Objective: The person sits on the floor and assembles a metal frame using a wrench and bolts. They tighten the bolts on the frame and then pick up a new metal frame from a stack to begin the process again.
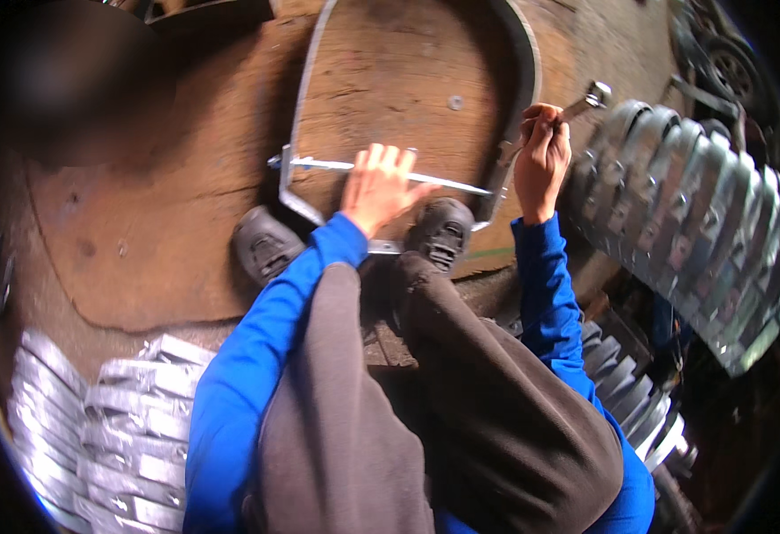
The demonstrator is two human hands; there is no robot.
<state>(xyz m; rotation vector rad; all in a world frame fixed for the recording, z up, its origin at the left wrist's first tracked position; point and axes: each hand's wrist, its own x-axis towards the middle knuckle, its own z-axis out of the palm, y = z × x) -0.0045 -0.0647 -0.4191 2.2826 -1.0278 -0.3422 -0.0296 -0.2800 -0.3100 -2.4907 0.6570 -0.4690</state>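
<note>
A bent grey metal band (pixel 534 53), shaped like a large U with an angled lower end, lies in front of me. A thin threaded rod (pixel 448 183) crosses its lower part from side to side. My left hand (pixel 379 189) rests over the rod near its middle, fingers stretched out and thumb apart. To the right, my right hand (pixel 543 165) is raised beside the band's right side, its fingers closed around a metal wrench (pixel 589 100). The wrench head points up and right, away from the band.
A worn wooden board (pixel 158 222) lies under the band, with a small washer (pixel 455 102) on it. My shoes (pixel 443 233) stand at the band's lower end. Stacked metal bands lie at right (pixel 674 205) and lower left (pixel 136 427). A wheel (pixel 730 71) is far right.
</note>
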